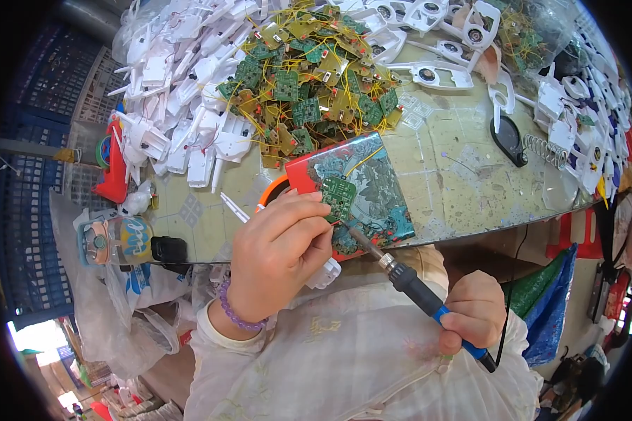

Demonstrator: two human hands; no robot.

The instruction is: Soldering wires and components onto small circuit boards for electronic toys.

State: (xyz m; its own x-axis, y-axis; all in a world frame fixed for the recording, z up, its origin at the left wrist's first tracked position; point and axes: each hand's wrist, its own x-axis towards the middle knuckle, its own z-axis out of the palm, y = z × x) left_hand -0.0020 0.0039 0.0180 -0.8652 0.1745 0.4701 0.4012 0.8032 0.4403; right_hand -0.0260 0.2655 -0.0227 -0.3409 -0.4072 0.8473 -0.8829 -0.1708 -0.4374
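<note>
Table (pixel 456 189): pale green, worn, with square patterns on it.
Shirt (pixel 330 379): white and thin, with small gold marks on the front, too small to read.
White pile (pixel 168 91): lots of white plastic parts, back left on the table.
Board pile (pixel 312 84): green and tan boards with yellow wires, just right of the white pile.
Red pad (pixel 385 175): it has a red edge and a dark, scratched picture on top.
Iron (pixel 414 284): blue and black, its tip at the green board's bottom edge; I can't tell if they touch.
Left hand (pixel 281 231): fingers bent, tips at the green board's left side; I can't tell if they pinch it.
Right hand (pixel 474 312): fingers wrapped around the iron's handle.
White part (pixel 323 275): under the left hand, poking out both sides.
Jar (pixel 116 240): clear, with a blue and yellow print, near the table's left end.
Green board (pixel 339 195): on the red pad, with tiny pale print, too small to read.
Bracelet (pixel 235 316): purple beads on the left wrist.
</note>
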